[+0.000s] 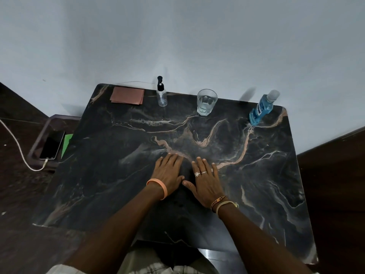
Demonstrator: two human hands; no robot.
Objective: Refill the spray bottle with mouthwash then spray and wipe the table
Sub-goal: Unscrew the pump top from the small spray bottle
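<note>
Our left hand (167,171) and right hand (205,180) rest flat, holding nothing. Ahead, the spray bottle (162,95) looks light, smooth; we grip its body.

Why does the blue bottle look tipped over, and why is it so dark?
Head view: the wide-angle lens bends the edges, so the mouthwash bottle leans outward while the spray bottle nearer the middle stands straighter; the light is dim, casting soft shadows on the wall.

Peach wristband (163,188) by left grip (168,171); right grip (205,182): silver rings (199,173), printed band (218,201), pale cord (225,205).
</note>
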